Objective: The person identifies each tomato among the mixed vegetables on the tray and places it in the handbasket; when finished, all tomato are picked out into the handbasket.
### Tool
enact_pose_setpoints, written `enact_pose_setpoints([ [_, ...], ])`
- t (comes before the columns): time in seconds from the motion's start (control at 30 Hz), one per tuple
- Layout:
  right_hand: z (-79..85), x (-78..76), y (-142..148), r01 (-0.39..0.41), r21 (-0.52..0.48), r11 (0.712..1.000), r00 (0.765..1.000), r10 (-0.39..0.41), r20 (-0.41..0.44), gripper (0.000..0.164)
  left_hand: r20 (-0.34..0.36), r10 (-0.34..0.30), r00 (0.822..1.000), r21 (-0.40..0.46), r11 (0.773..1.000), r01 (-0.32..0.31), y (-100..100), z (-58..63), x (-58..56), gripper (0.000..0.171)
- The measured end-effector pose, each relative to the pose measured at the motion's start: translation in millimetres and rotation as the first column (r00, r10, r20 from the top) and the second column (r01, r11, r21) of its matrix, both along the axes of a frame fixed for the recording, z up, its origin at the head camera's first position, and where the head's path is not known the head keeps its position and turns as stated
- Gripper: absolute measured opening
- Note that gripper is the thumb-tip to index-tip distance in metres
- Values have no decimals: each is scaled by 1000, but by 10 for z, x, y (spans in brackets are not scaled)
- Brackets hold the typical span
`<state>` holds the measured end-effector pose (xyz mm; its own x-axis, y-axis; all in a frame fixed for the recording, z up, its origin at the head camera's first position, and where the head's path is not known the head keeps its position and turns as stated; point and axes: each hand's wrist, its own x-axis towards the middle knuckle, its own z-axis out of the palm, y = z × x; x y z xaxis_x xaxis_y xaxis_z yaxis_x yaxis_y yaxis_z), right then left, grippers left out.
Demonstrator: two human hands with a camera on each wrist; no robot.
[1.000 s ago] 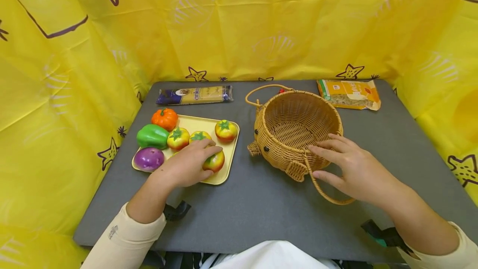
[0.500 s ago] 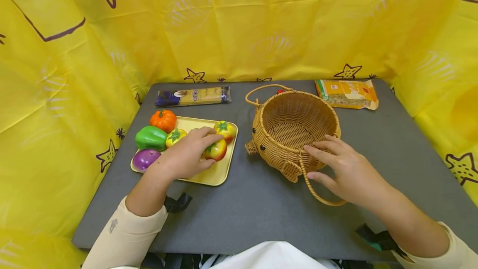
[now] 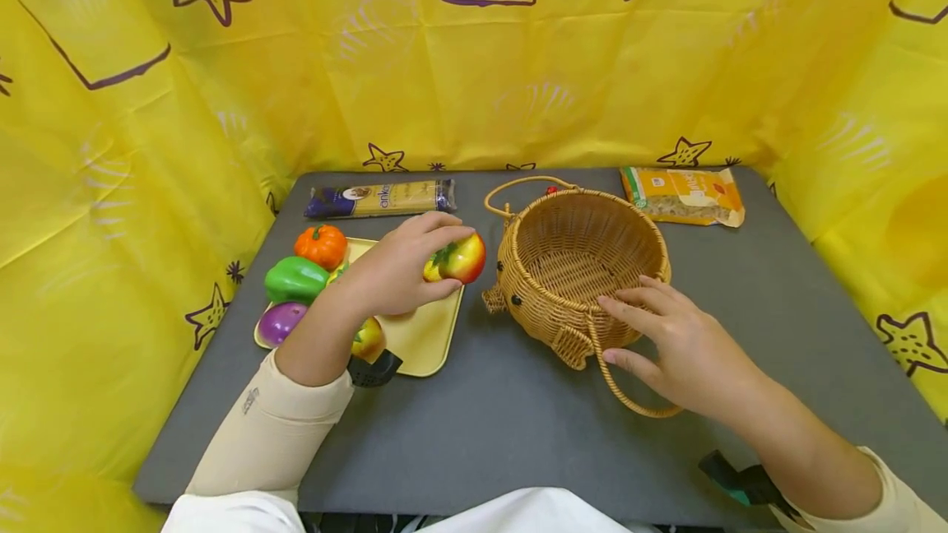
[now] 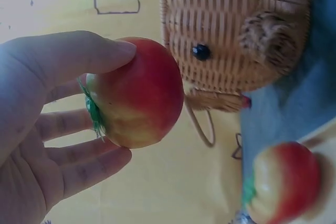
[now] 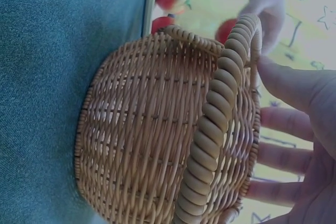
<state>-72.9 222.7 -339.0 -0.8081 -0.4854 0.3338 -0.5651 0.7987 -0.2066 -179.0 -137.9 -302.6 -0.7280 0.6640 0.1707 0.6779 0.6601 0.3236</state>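
Note:
My left hand (image 3: 400,266) holds a red-and-yellow tomato (image 3: 462,257) with a green leafy top, raised over the right side of the cream tray (image 3: 425,348). In the left wrist view the thumb and fingers pinch this tomato (image 4: 139,93) from both sides, with the basket's snout and bead eyes beyond. The wicker animal-faced basket (image 3: 544,315) stands upright to the right of the tray; no contents show inside. My right hand (image 3: 689,344) rests extended fingers at its near right rim, the thumb by the lowered handle (image 5: 210,119).
The tray bears an orange pumpkin (image 3: 322,246), a green pepper (image 3: 296,280), a purple eggplant (image 3: 281,322) and more tomatoes (image 3: 370,340), partly hidden by my left arm. A pasta packet (image 3: 381,198) and an orange food bag (image 3: 683,196) lie at the back.
My left hand has lifted a tomato from the tray and carried it up and right toward the basket. The right hand has stayed at the basket's rim.

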Motion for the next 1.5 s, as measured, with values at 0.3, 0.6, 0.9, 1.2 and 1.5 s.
enact_pose_setpoints([
  [0.3,-22,30,-12,23,-4,1000,999,-23,27,64,-25,-81,996,50,995,82,338,173,-181,65],
  [0.6,-32,23,-11,23,-10,1000,1000,-22,22,65,16,-124,992,13,992,124,721,199,-283,66],
  [0.9,-42,10,-7,13,-13,1000,1000,-13,11,64,45,-162,986,-66,984,165,1054,90,-342,65],
  [1.2,-53,-7,20,-17,-34,999,999,16,-45,66,88,-158,984,-167,971,171,1192,0,-378,63],
  [1.5,-46,-5,21,-15,-29,999,999,14,-39,67,90,-154,984,-159,973,166,1149,4,-364,67],
])
